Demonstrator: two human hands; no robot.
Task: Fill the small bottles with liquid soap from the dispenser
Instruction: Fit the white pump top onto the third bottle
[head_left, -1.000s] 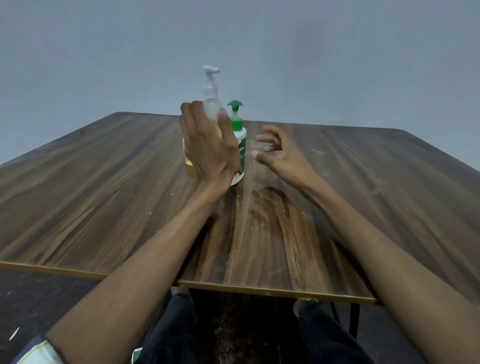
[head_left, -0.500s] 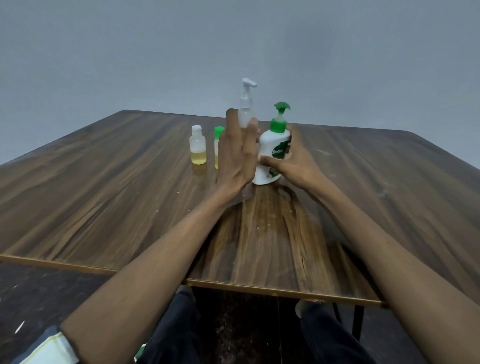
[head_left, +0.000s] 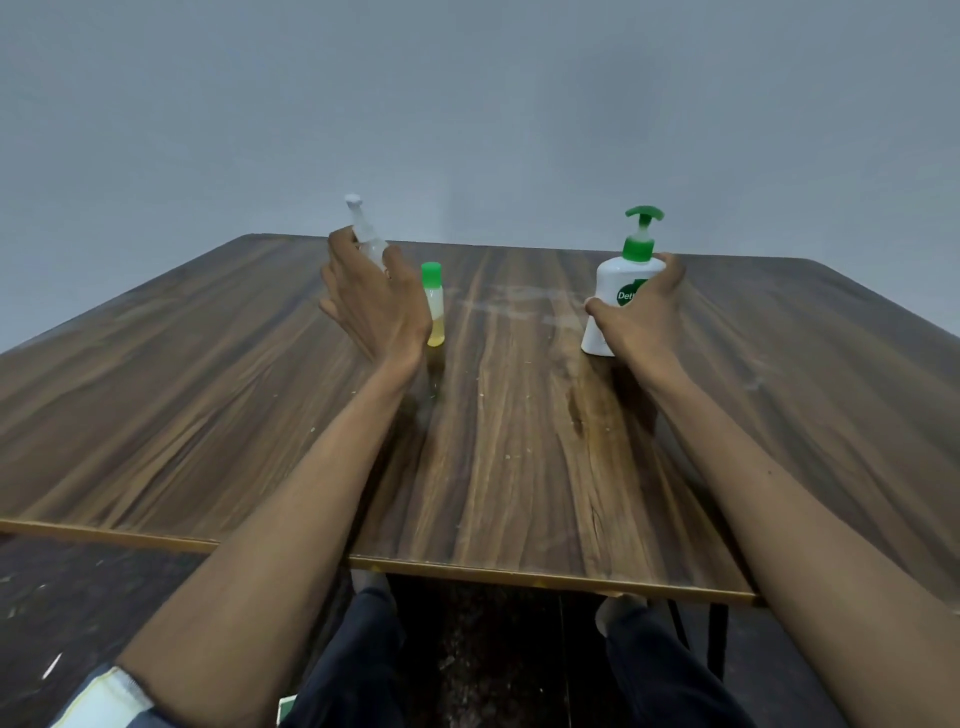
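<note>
The right hand (head_left: 641, 312) was wrapped around the white soap dispenser (head_left: 621, 291) with the green pump, thumb on its left side and fingers curled behind, holding it upright at the right of the wooden table (head_left: 208, 374). The left hand (head_left: 371, 301) gripped a clear spray bottle (head_left: 366, 236), tilted with its white nozzle leaning up and to the left. Just beside that hand, on its right, a small bottle (head_left: 434, 306) with a green cap stood on the table, with yellow liquid in its lower part.

The tilted spray bottle looked the likeliest trouble: the grip appeared to sit high on its body, and a loose hold could let it slip or knock the small bottle over, since that bottle stood so close to the wrist. The small bottle was still capped, so pumping soap before opening it would only spill over the top. The two were well apart, and a narrow neck would make aiming the pump fiddly.

The left hand hid most of the spray bottle and whatever lay behind it. The dispenser's label was partly covered, and motion blur softened the nozzle.
</note>
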